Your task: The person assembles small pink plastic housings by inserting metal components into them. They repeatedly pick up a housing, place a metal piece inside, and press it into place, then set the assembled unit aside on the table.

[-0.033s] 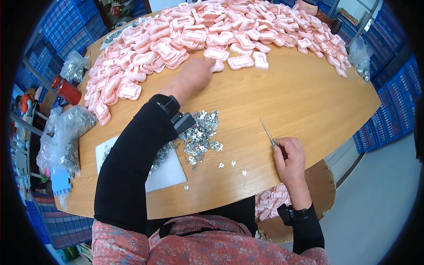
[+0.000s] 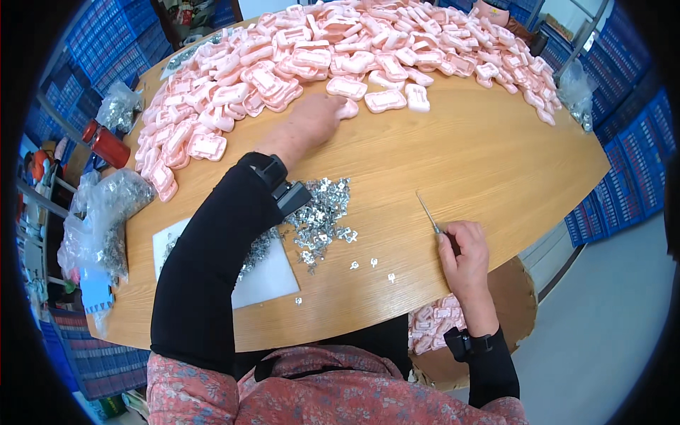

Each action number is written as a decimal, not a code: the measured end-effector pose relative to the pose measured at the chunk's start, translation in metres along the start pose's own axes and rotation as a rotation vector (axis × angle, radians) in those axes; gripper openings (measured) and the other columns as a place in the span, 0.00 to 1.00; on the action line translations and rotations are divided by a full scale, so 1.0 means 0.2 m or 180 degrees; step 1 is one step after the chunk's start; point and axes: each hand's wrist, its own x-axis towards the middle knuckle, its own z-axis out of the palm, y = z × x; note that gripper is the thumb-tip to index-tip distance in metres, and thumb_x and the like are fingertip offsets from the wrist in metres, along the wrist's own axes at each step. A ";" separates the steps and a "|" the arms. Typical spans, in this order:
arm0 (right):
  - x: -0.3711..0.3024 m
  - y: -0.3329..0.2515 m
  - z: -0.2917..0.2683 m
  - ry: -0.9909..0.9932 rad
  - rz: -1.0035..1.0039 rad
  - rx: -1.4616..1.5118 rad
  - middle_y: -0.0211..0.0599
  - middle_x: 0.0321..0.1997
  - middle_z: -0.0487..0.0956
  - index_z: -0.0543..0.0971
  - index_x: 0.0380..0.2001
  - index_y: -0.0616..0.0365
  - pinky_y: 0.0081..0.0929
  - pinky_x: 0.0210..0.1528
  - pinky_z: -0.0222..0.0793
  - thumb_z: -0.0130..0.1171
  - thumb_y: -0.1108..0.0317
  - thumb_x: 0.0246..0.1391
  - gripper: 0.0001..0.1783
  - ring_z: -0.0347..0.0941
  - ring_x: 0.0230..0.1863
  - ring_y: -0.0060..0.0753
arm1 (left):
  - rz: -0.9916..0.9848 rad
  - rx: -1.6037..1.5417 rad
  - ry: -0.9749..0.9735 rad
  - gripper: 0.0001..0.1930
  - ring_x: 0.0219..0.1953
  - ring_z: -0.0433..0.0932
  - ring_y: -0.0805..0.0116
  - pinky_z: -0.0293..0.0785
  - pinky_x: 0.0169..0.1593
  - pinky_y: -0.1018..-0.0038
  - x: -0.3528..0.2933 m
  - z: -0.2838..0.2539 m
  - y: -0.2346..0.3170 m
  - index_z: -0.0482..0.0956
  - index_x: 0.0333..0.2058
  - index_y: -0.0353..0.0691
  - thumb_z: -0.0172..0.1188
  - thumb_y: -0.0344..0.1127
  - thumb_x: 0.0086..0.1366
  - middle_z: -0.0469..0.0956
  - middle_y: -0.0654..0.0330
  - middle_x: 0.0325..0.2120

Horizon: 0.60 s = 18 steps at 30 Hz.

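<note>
My left hand (image 2: 312,122) reaches out to the front of a large heap of pink plastic shells (image 2: 283,64). Its fingers are closed on one small pink plastic shell (image 2: 348,109), partly covered by the hand. Three more shells lie loose just beyond and to the right of it. On the right, my right hand (image 2: 467,256) rests near the table's front edge, wrapped round a thin metal pick (image 2: 427,211) whose tip points away from me. Below my left forearm lies a pile of small silvery metal clips (image 2: 322,216), with a few single clips (image 2: 392,278) scattered nearer to me.
A white foam sheet (image 2: 273,283) lies partly under my left sleeve. At the table's left edge stand a red flask (image 2: 106,145) and plastic bags of metal parts (image 2: 117,205). A cardboard box (image 2: 516,297) with pink shells is below the front edge. Blue crates (image 2: 634,170) line the right.
</note>
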 end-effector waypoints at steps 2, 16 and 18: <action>0.01 0.00 0.00 -0.0027 -0.0044 0.0015 0.45 0.35 0.78 0.78 0.34 0.62 0.40 0.43 0.69 0.64 0.75 0.50 0.08 0.73 0.40 0.50 | 0.0115 0.0058 0.0176 0.25 0.52 0.77 0.47 0.73 0.57 0.59 -0.04 0.03 -0.05 0.72 0.59 0.38 0.60 0.37 0.63 0.77 0.47 0.50; -0.03 -0.08 -0.04 0.0139 0.0387 0.0552 0.47 0.42 0.78 0.77 0.38 0.64 0.34 0.46 0.72 0.63 0.76 0.53 0.09 0.76 0.43 0.45 | -0.0400 -0.5544 -0.1275 0.23 0.47 0.81 0.65 0.85 0.47 0.67 -0.94 -0.32 0.18 0.64 0.59 0.35 0.52 0.30 0.65 0.77 0.53 0.48; -0.01 -0.16 -0.05 0.0108 0.0238 0.0469 0.47 0.41 0.78 0.77 0.38 0.64 0.34 0.47 0.72 0.63 0.76 0.53 0.09 0.76 0.43 0.46 | -0.0431 -0.5689 -0.1424 0.23 0.47 0.81 0.65 0.84 0.47 0.67 -1.03 -0.31 0.18 0.64 0.59 0.38 0.52 0.30 0.65 0.78 0.54 0.46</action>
